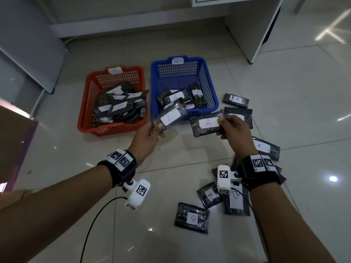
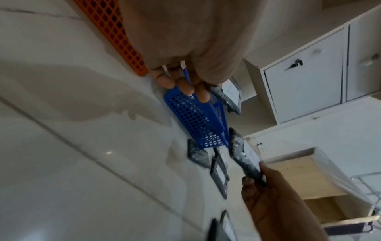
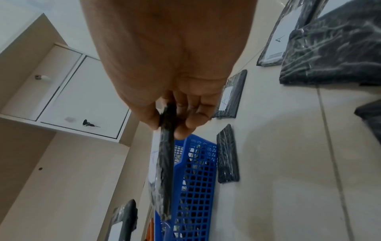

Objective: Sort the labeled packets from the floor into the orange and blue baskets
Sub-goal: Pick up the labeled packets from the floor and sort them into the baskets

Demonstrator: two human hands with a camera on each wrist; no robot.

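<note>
The dark plastic-wrapped packet with a white label marked "A" (image 1: 207,123) is held in the air just in front of the blue plastic mesh basket (image 1: 209,86), pinched at its right end by the right hand (image 1: 230,128), thumb on the label side and fingers curled behind; the left hand (image 1: 150,130) grips a second dark wrapped packet (image 1: 170,115) by its lower corner, raised between the two baskets, its label blurred and not readable; the orange plastic mesh basket (image 1: 85,111) sits left of the blue one, heaped with packets, while the blue one holds fewer, one showing an "A"; more labeled packets lie on the glossy tiled floor (image 1: 284,92), among them one marked "A" (image 1: 235,100) just right of the blue basket and several near the right wrist. Likely risks: both grips are shallow edge pinches on slick wrap, so a packet could slip and drop short of the basket; the unread label could send the left packet to the wrong basket.
</note>
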